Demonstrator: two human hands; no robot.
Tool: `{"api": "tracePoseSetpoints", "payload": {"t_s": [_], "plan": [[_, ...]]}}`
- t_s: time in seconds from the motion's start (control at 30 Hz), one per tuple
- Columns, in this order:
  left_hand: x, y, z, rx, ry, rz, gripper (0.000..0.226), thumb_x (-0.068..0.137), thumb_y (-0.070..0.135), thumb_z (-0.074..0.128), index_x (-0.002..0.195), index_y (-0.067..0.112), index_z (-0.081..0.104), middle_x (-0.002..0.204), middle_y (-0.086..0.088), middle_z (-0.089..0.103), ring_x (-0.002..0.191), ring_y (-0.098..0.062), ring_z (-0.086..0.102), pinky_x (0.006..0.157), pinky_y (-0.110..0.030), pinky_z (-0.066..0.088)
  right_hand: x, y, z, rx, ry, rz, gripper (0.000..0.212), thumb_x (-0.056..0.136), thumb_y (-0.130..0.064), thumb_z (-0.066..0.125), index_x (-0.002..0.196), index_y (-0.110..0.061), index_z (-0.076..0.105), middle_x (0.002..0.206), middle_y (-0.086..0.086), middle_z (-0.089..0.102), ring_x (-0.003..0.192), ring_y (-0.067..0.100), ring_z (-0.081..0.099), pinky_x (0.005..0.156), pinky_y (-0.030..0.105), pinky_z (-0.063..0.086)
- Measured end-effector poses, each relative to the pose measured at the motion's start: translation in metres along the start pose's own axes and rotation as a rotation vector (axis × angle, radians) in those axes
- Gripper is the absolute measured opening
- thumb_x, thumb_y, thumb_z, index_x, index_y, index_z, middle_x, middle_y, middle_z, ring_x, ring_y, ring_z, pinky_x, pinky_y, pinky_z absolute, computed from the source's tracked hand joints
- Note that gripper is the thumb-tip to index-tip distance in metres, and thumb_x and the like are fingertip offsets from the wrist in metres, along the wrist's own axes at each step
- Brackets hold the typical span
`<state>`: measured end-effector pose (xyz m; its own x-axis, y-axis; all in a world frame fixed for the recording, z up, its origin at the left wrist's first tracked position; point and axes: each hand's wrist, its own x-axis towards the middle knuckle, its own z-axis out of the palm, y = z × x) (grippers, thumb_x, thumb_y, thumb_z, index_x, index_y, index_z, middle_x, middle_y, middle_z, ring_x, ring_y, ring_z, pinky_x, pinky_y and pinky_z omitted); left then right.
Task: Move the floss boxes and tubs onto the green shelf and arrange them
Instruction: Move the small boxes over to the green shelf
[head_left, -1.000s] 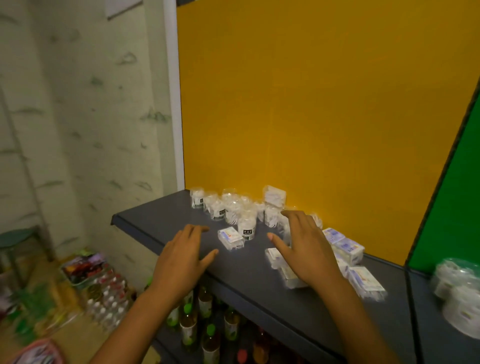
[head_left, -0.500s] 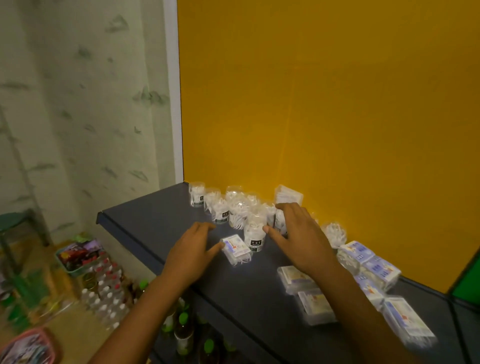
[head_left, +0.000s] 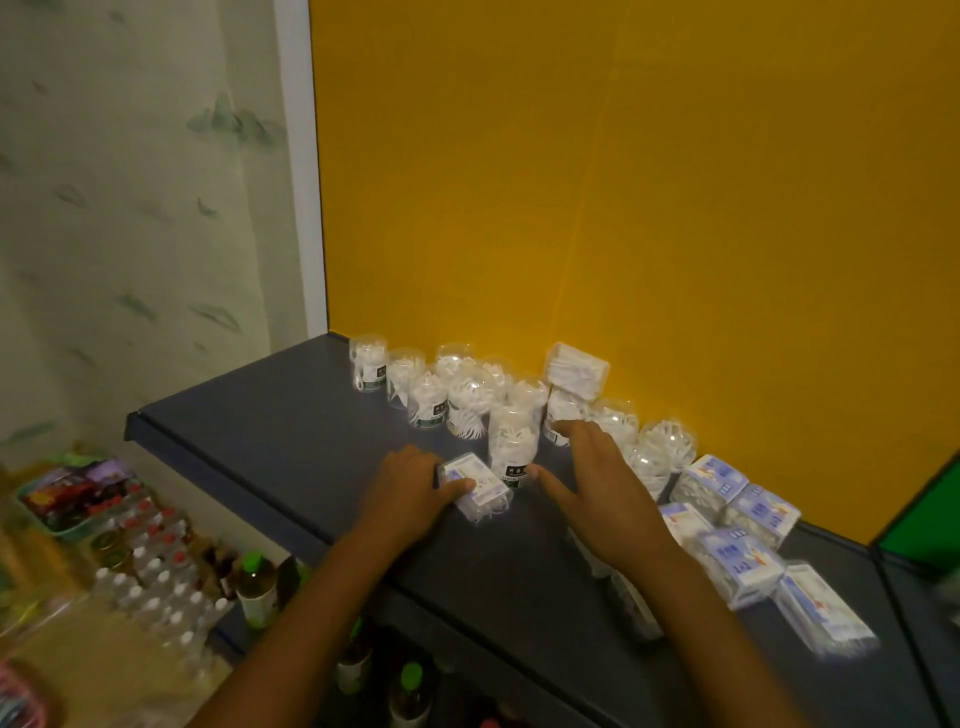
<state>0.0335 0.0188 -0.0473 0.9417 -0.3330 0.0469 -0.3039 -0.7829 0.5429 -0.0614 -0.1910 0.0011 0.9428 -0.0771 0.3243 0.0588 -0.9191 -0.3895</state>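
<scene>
On the dark shelf (head_left: 291, 436) in front of the yellow back panel stand several clear floss tubs (head_left: 470, 397), with one floss box (head_left: 576, 370) lying on top of them. My left hand (head_left: 402, 493) has its thumb and fingers closed on a small floss box (head_left: 475, 486) lying flat. Spread beside a tall tub (head_left: 511, 447), my right hand (head_left: 602, 483) has its fingers apart and holds nothing. More floss boxes (head_left: 737, 564) lie in a loose row to the right, partly hidden by my right forearm. A sliver of the green panel (head_left: 930, 525) shows at the right edge.
Below the shelf's front edge stand bottles with green caps (head_left: 254, 582) and several small white-capped bottles (head_left: 156, 587) on the floor. A tray of colourful packets (head_left: 72, 493) sits at the lower left. A patterned wall runs along the left.
The view has swung left and down, so the green panel has almost left the frame. My left hand has slid forward and closed on the small floss box; my right hand has come beside the tall tub.
</scene>
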Motion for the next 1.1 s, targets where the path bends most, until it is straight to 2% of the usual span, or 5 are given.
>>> {"api": "tracePoseSetpoints", "payload": {"t_s": [0.2,0.47,0.63,0.8,1.1], "plan": [[-0.008,0.008,0.001,-0.369,0.061,-0.015,0.033,0.077,0.036,0.076,0.094,0.015,0.057,0.090,0.005,0.064,0.084,-0.011,0.062,0.075,-0.032,0.054,-0.014,0.001,-0.004,-0.005,0.054,0.044,0.061,0.094,-0.052,0.052,0.144,-0.020,0.036,0.145,-0.001,0.043,0.131,0.016,0.041,0.104,0.032,0.039],[-0.032,0.032,-0.007,-0.813,0.164,0.003,0.049,0.071,0.007,0.082,0.109,0.007,0.052,0.090,0.002,0.066,0.085,-0.013,0.066,0.075,-0.033,0.057,-0.037,0.011,-0.035,-0.017,0.201,0.095,0.050,0.095,-0.046,0.054,0.137,-0.022,0.040,0.138,0.000,0.049,0.127,0.018,0.046,0.098,0.034,0.043],[-0.048,0.065,-0.009,-1.132,0.002,0.014,0.042,0.080,0.002,0.073,0.115,0.015,0.054,0.101,0.000,0.066,0.089,-0.014,0.067,0.069,-0.026,0.060,-0.059,0.027,-0.062,-0.046,0.242,0.165,0.042,0.096,-0.038,0.058,0.132,-0.022,0.044,0.122,-0.002,0.053,0.106,0.016,0.055,0.085,0.039,0.049],[-0.057,0.087,0.010,-1.274,-0.086,0.008,0.036,0.083,-0.001,0.068,0.114,0.012,0.056,0.104,-0.005,0.068,0.093,-0.018,0.067,0.071,-0.023,0.059,-0.082,0.039,-0.073,-0.077,0.126,0.311,0.022,0.092,-0.035,0.062,0.111,-0.024,0.057,0.096,-0.006,0.062,0.083,0.013,0.059,0.076,0.037,0.051],[-0.068,0.089,0.033,-1.343,-0.125,-0.032,0.035,0.083,-0.003,0.066,0.117,0.003,0.058,0.106,-0.013,0.069,0.097,-0.025,0.068,0.070,-0.022,0.059,-0.114,0.026,-0.054,-0.344,-0.115,0.468,0.054,0.085,-0.063,0.058,0.115,-0.019,0.051,0.119,0.006,0.057,0.106,0.030,0.059,0.081,0.040,0.051]]}}
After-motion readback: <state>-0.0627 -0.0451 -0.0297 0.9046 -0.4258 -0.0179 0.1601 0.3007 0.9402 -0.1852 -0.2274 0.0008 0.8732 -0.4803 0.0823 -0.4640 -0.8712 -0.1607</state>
